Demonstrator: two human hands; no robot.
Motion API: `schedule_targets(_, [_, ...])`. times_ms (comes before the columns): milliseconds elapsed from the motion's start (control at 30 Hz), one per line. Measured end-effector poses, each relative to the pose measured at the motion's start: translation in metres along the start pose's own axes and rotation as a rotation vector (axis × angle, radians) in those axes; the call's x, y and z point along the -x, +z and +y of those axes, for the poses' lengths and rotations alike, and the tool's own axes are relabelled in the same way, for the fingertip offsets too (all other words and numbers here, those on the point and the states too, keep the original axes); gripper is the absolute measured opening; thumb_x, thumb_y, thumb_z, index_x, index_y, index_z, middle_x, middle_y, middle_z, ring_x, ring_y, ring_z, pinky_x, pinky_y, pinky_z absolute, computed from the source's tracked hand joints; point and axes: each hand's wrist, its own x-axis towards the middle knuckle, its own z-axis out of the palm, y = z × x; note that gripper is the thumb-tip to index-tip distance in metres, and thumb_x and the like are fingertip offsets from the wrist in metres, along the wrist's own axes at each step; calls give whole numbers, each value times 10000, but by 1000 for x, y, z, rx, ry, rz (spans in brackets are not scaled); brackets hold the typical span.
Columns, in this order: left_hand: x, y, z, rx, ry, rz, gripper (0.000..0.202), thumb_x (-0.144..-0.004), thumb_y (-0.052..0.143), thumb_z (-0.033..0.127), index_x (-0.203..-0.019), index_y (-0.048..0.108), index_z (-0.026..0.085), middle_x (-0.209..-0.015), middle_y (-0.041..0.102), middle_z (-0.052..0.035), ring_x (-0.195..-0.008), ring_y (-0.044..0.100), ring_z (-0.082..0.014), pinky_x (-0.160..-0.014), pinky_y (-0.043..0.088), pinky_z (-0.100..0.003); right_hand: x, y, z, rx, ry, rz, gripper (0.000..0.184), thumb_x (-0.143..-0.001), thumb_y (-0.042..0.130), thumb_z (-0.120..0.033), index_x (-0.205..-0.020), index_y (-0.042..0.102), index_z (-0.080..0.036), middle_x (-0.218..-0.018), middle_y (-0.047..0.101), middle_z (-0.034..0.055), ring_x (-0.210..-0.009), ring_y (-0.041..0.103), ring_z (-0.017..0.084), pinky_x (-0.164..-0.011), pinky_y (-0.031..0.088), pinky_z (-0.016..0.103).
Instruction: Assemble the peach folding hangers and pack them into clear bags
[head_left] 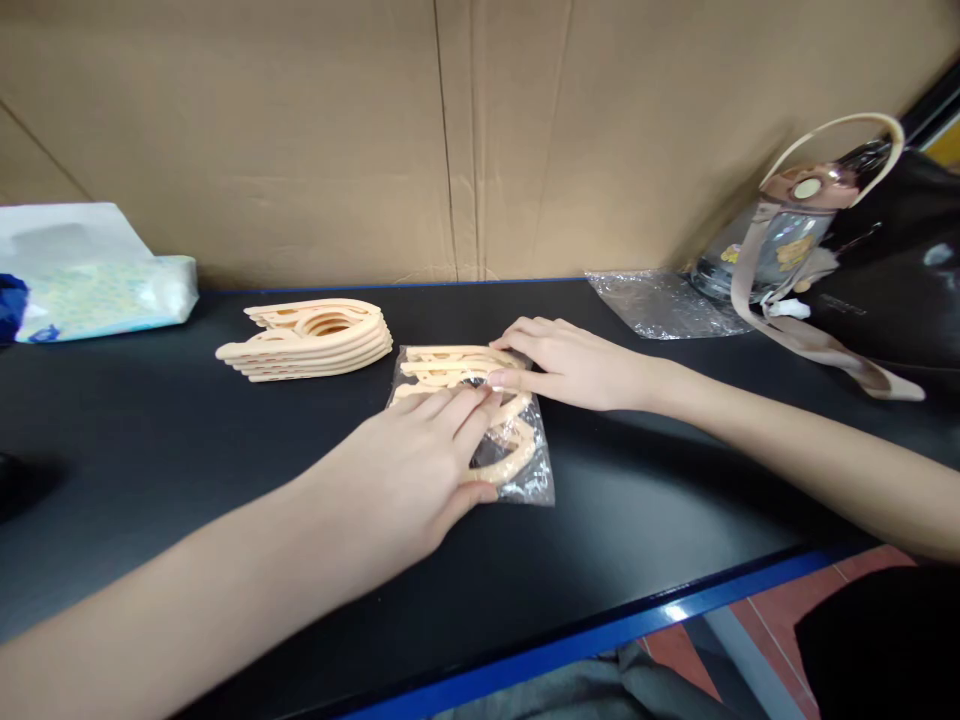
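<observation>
A clear plastic bag [534, 486] with peach-coloured plastic pieces [517, 462] inside, which look like folding clothes hangers, lies flat on the black table. Across its left and middle part rests my left hand [409, 455], fingers stretched out over the plastic and thumb apart near the close edge. My right hand [574, 365] touches the bag's far right part, its thumb and fingers apart; the thumb tip is close to my left fingertips. Left of the bag sits a neat stack of similar peach hangers [322, 345], touched by neither hand.
Flat on the table [630, 490] at the back right is another clear plastic bag [664, 303]. Beside it a strapped water bottle [772, 245] leans against a black bag [892, 270]. A tissue pack [112, 290] lies at the back left. Cardboard [315, 140] walls the rear.
</observation>
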Motion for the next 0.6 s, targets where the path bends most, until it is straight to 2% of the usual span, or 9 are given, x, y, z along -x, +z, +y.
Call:
schedule_targets(67, [-17,-5,-8,23,-30,-57,620,-979,505,372,-1508,344,92,-1459,523,-157,-1300,522,-314,-1067,436,-456,6,-3,13,63,47,26,786,-974,249,-673,-1492,383,-98,-1375,558,222,-1228,540,362,-995,404,522])
schedule_targets(100, [-27,-7,-13,39,-45,-87,629,-975,510,364,-1519,323,108,-1475,505,-147,-1318,504,-306,-1080,424,-441,10,-4,20,118,80,59,846,-964,233,-694,-1536,293,-74,-1406,530,242,-1262,517,378,-1017,391,540])
schedule_targets(167, [-46,-10,-22,73,-83,-114,612,-976,491,354,-1523,315,144,-1494,482,-129,-1352,471,-294,-1104,398,-417,18,-7,35,258,129,138,905,-954,222,-707,-1548,234,-25,-1414,516,269,-1284,498,400,-1047,371,553])
schedule_targets(233, [-65,-10,-32,78,-107,-120,557,-978,455,364,-1474,393,121,-1477,494,-149,-1346,478,-316,-1096,400,-414,27,-11,51,361,179,202,874,-965,236,-678,-1534,271,-16,-1420,510,273,-1302,485,403,-1067,360,547])
schedule_targets(300, [-81,-8,-41,78,-142,-124,567,-982,415,380,-1466,391,87,-1466,497,-176,-1343,478,-343,-1079,415,-435,37,-15,68,398,251,208,786,-981,275,-628,-1507,341,-47,-1446,494,255,-1325,470,390,-1072,370,530])
schedule_targets(400, [-102,-2,-54,82,-183,-139,604,-989,387,422,-1486,353,81,-1489,470,-195,-1351,469,-352,-1086,408,-459,49,-24,95,424,429,89,633,-1002,280,-542,-1415,469,-101,-1433,516,229,-1320,484,375,-1052,396,514])
schedule_targets(467, [-112,1,-62,81,-205,-138,602,-1001,386,433,-1494,339,91,-1519,429,-204,-1377,439,-352,-1099,397,-467,55,-30,112,417,510,13,586,-1010,257,-490,-1337,533,-88,-1333,591,246,-1223,572,373,-996,438,503])
schedule_targets(600, [-123,2,-71,72,-221,-87,478,-974,557,393,-1395,479,180,-1447,498,-142,-1286,521,-312,-1053,445,-542,65,-38,128,394,610,-96,516,-997,285,-397,-1089,668,-64,-1114,698,262,-1031,678,388,-881,484,506])
